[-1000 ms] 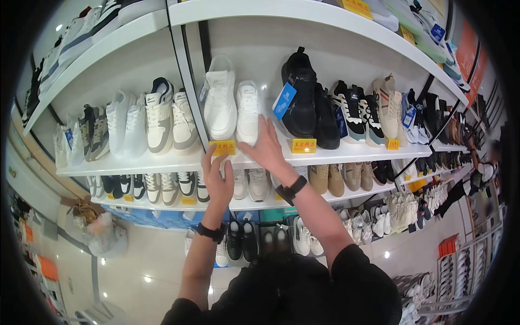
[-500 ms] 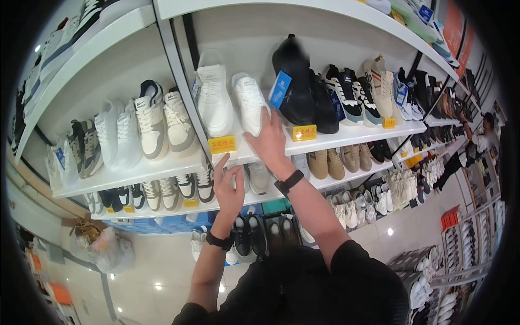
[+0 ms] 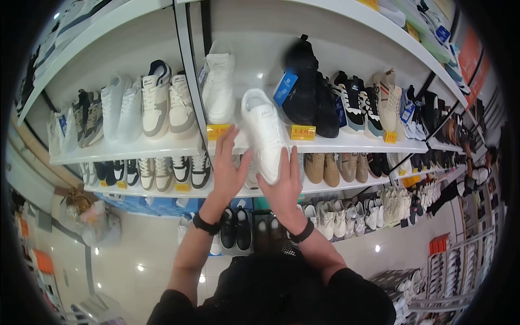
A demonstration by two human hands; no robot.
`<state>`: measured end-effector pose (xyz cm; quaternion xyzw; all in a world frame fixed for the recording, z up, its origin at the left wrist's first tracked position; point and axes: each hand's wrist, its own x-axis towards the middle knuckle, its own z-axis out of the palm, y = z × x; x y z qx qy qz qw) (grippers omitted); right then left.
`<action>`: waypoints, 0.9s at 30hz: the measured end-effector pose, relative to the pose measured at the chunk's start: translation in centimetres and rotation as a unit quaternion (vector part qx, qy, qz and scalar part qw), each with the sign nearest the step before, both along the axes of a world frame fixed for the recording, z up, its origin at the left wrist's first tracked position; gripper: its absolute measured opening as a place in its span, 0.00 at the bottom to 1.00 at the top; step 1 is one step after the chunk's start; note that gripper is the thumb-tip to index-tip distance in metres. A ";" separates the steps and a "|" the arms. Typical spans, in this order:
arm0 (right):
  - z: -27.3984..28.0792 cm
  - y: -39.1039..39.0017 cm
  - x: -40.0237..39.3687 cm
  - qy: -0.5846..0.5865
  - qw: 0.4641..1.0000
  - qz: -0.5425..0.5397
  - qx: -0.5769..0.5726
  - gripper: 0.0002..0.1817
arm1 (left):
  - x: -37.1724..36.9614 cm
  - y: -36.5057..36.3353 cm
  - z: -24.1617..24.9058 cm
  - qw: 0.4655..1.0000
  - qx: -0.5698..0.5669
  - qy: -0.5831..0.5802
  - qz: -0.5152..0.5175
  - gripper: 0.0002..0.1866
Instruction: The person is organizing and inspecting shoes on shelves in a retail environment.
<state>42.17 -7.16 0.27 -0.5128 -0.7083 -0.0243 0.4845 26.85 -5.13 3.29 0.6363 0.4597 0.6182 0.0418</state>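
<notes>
A white lace-up sneaker [image 3: 264,130] is in front of the shelf edge, toe pointing down toward me. My right hand [image 3: 283,189] grips it around the toe, thumb on one side and fingers on the other. To the left of the sneaker, my left hand [image 3: 227,170] is open with its fingers spread, apart from the shoe and near a yellow label [image 3: 218,131] on the shelf edge. Another white sneaker [image 3: 219,89] stands on the shelf behind. Black shoes [image 3: 301,86] with a blue tag [image 3: 285,88] stand to the right, beside a second yellow label [image 3: 303,132].
The white shelf [image 3: 357,144] carries several more pairs, including grey-and-white sneakers [image 3: 155,103] beyond a metal upright [image 3: 189,65]. Tan shoes [image 3: 322,169] line the lower shelf. Plastic bags [image 3: 97,219] lie on the floor at left. Another person [image 3: 476,176] is at far right.
The white sneaker has come off the shelf toward me, held in my right hand. My left hand has risen a little and opened wider beside it.
</notes>
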 end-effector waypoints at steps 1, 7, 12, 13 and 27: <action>-0.6 -0.5 0.1 0.018 1.000 0.012 -0.012 0.50 | 0.4 0.6 0.9 0.999 0.032 0.022 0.018 0.26; -3.2 0.2 1.8 0.207 0.959 0.138 -0.136 0.58 | 2.6 1.7 3.4 0.994 -0.044 0.097 0.001 0.29; -4.1 -1.0 4.6 0.272 0.916 0.215 -0.202 0.63 | 5.8 -3.9 3.2 0.988 -0.077 0.135 -0.007 0.25; -4.7 -0.9 4.9 0.279 0.912 0.214 -0.209 0.63 | 6.3 -5.1 3.0 0.988 -0.007 0.153 -0.013 0.25; -6.7 -2.1 5.9 0.285 0.895 0.340 -0.047 0.71 | 12.0 -12.9 5.5 0.918 0.111 0.378 0.038 0.14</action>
